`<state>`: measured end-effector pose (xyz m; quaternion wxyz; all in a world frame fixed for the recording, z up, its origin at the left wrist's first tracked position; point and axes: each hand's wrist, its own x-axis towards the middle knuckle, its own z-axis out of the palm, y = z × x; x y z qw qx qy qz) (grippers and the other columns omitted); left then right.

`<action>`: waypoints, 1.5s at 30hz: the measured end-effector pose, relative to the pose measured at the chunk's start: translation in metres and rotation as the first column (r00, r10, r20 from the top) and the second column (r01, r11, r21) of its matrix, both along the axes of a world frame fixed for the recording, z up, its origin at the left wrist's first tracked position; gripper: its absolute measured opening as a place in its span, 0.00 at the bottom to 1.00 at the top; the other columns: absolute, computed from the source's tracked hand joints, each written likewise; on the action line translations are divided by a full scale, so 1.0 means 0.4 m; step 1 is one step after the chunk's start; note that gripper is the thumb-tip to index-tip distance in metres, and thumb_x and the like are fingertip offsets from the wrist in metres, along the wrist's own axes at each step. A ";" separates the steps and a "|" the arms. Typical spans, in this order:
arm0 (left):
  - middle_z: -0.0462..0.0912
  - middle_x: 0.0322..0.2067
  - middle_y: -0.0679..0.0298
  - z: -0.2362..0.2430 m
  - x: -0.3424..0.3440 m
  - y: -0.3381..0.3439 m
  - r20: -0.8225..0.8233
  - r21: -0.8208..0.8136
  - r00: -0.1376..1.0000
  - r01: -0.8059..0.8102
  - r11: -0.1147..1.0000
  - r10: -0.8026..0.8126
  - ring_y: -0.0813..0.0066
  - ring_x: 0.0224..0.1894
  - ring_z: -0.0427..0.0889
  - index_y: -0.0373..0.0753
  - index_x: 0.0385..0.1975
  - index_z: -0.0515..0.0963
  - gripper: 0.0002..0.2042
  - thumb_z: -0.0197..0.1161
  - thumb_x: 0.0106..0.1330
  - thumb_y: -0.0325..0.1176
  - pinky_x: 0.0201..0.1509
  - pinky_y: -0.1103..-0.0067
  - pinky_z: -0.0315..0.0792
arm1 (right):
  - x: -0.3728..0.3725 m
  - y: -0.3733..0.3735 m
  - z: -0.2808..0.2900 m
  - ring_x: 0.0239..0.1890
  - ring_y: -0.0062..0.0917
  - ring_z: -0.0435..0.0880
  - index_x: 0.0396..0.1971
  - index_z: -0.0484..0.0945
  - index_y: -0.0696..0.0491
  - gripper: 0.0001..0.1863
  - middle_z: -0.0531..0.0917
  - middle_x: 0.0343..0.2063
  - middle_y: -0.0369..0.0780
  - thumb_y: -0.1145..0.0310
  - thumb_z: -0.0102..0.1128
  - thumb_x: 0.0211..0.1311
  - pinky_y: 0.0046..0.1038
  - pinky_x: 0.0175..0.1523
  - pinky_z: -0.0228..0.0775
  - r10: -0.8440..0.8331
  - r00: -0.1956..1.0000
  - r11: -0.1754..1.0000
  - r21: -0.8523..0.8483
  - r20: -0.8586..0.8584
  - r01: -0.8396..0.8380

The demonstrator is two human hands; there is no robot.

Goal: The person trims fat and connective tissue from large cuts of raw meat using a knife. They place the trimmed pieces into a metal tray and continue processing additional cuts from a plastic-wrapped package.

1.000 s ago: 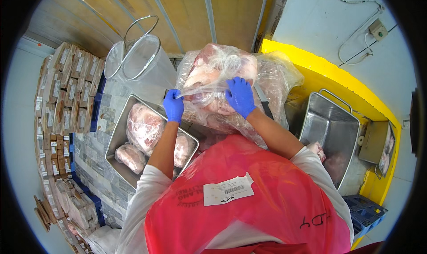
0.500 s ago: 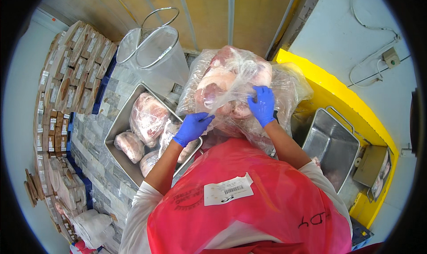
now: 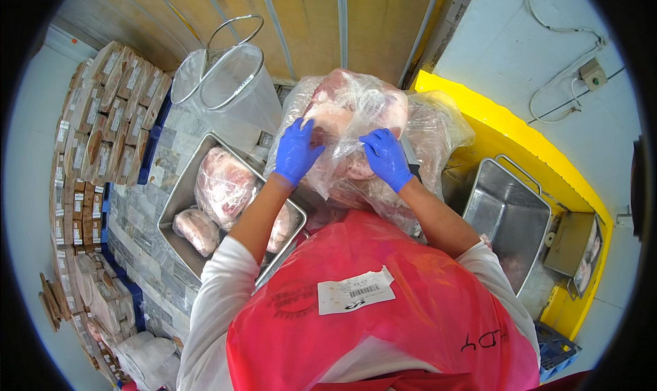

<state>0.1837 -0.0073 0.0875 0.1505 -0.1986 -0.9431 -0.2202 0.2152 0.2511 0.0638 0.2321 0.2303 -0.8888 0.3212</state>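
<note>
To your left you had a floor (image 3: 147,206) of mottled grey tiles, and along it blue pallets (image 3: 156,142) carried labelled cardboard cartons (image 3: 113,120), stacked in tiers. Nearer you, a deep steel tub (image 3: 185,194) sat over the tiles (whether it stood straight on them, you could not tell). On its bottom lay a large film-wrapped meat cut (image 3: 226,185) and, just beside that, a smaller meat cut (image 3: 196,231); a third meat cut (image 3: 282,228) showed only in part toward the near right corner. Ahead of you, a bulky meat bundle (image 3: 330,111) and its loose plastic film (image 3: 438,127) hid whatever bore them.
</note>
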 end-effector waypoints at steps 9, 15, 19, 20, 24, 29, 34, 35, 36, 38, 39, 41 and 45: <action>0.85 0.35 0.50 -0.013 -0.244 0.095 0.143 0.008 0.985 0.096 0.995 -0.097 0.49 0.38 0.84 0.39 0.36 0.85 0.11 0.66 0.64 0.41 0.42 0.62 0.77 | 0.044 0.027 -0.044 0.50 0.41 0.75 0.50 0.77 0.53 0.22 0.77 0.46 0.45 0.62 0.64 0.56 0.42 0.56 0.68 -0.135 0.990 0.982 0.138 0.049 0.127; 0.83 0.28 0.48 -0.034 -0.269 0.083 0.188 0.141 0.982 -0.023 0.990 -0.004 0.50 0.28 0.83 0.37 0.35 0.85 0.10 0.65 0.67 0.38 0.34 0.68 0.74 | 0.088 0.114 -0.087 0.57 0.50 0.71 0.61 0.69 0.57 0.44 0.74 0.53 0.53 0.51 0.77 0.45 0.46 0.63 0.64 -0.445 0.866 0.878 -0.081 0.227 0.472; 0.83 0.27 0.47 -0.015 -0.166 0.086 0.172 0.336 0.983 0.008 0.942 -0.070 0.51 0.29 0.84 0.35 0.34 0.84 0.09 0.67 0.66 0.35 0.36 0.68 0.75 | 0.066 0.050 -0.072 0.57 0.52 0.71 0.60 0.69 0.59 0.40 0.73 0.53 0.55 0.55 0.74 0.51 0.46 0.62 0.66 -0.472 0.839 0.826 -0.197 0.272 0.528; 0.84 0.29 0.48 -0.004 -0.139 0.086 0.177 0.348 0.982 -0.006 0.938 -0.059 0.53 0.31 0.85 0.34 0.35 0.85 0.09 0.67 0.66 0.34 0.38 0.69 0.76 | 0.057 0.047 -0.076 0.54 0.52 0.73 0.59 0.69 0.58 0.37 0.74 0.52 0.54 0.56 0.72 0.53 0.46 0.59 0.68 -0.486 0.815 0.814 -0.176 0.314 0.553; 0.88 0.37 0.52 -0.017 -0.066 0.087 0.146 0.420 0.985 0.022 0.907 -0.092 0.56 0.39 0.87 0.35 0.39 0.86 0.09 0.66 0.66 0.32 0.47 0.73 0.78 | 0.012 0.062 -0.116 0.43 0.49 0.80 0.53 0.71 0.55 0.23 0.76 0.46 0.52 0.66 0.63 0.58 0.44 0.50 0.74 -0.488 0.778 0.788 -0.184 0.395 0.587; 0.76 0.59 0.49 0.004 -0.015 0.111 0.174 -0.076 0.956 0.253 0.965 -0.237 0.49 0.61 0.74 0.37 0.52 0.80 0.20 0.68 0.60 0.33 0.63 0.64 0.70 | 0.012 0.082 -0.163 0.31 0.43 0.81 0.38 0.78 0.53 0.09 0.80 0.29 0.49 0.76 0.56 0.56 0.41 0.36 0.73 -0.525 0.757 0.657 -0.380 0.388 0.651; 0.72 0.63 0.48 -0.046 -0.007 0.015 0.204 -0.043 0.955 0.227 0.973 -0.214 0.47 0.64 0.71 0.37 0.56 0.77 0.22 0.66 0.62 0.34 0.67 0.63 0.67 | 0.039 0.077 -0.088 0.27 0.42 0.80 0.37 0.79 0.52 0.09 0.80 0.27 0.48 0.77 0.58 0.56 0.38 0.34 0.72 -0.424 0.815 0.746 -0.359 0.394 0.561; 0.75 0.61 0.49 -0.053 -0.009 -0.002 0.155 -0.032 0.964 0.222 0.974 -0.215 0.48 0.62 0.74 0.36 0.53 0.80 0.18 0.65 0.63 0.34 0.65 0.64 0.69 | 0.058 0.077 -0.066 0.27 0.42 0.80 0.37 0.79 0.52 0.09 0.79 0.26 0.48 0.77 0.58 0.56 0.38 0.34 0.72 -0.406 0.830 0.766 -0.354 0.383 0.537; 0.77 0.59 0.48 -0.058 -0.012 -0.018 0.207 -0.008 0.957 0.208 0.978 -0.201 0.48 0.60 0.75 0.35 0.50 0.81 0.17 0.65 0.63 0.34 0.64 0.63 0.70 | 0.071 0.076 -0.061 0.27 0.42 0.81 0.37 0.79 0.52 0.09 0.80 0.27 0.48 0.77 0.58 0.56 0.38 0.33 0.72 -0.372 0.860 0.795 -0.359 0.349 0.489; 0.80 0.55 0.48 -0.023 -0.034 -0.012 0.304 0.035 0.933 0.193 0.981 -0.194 0.48 0.58 0.78 0.34 0.45 0.83 0.14 0.65 0.62 0.34 0.63 0.63 0.71 | 0.084 0.082 -0.053 0.27 0.41 0.81 0.37 0.79 0.52 0.09 0.80 0.27 0.47 0.77 0.59 0.56 0.38 0.33 0.73 -0.314 0.908 0.838 -0.369 0.275 0.402; 0.83 0.49 0.48 0.005 -0.053 0.005 0.370 0.043 0.913 0.167 0.985 -0.171 0.50 0.53 0.81 0.34 0.39 0.84 0.12 0.64 0.63 0.35 0.60 0.64 0.73 | 0.089 0.090 -0.046 0.28 0.41 0.81 0.37 0.79 0.52 0.08 0.80 0.27 0.47 0.76 0.59 0.56 0.38 0.34 0.73 -0.286 0.918 0.872 -0.322 0.274 0.368; 0.84 0.48 0.48 0.059 -0.096 0.054 0.345 0.035 0.931 0.116 0.993 -0.121 0.50 0.51 0.81 0.35 0.39 0.84 0.12 0.64 0.63 0.36 0.59 0.63 0.73 | 0.100 0.108 -0.035 0.31 0.41 0.81 0.36 0.80 0.52 0.08 0.80 0.28 0.45 0.75 0.60 0.55 0.39 0.36 0.73 -0.224 0.933 0.930 -0.225 0.283 0.291; 0.83 0.47 0.47 0.025 -0.256 0.150 0.058 -0.023 0.950 0.307 0.951 -0.305 0.49 0.50 0.81 0.36 0.49 0.80 0.16 0.62 0.65 0.37 0.61 0.62 0.70 | 0.074 0.128 -0.047 0.35 0.43 0.78 0.34 0.78 0.52 0.08 0.77 0.30 0.44 0.73 0.61 0.52 0.42 0.42 0.72 -0.147 0.970 0.985 -0.059 0.192 0.161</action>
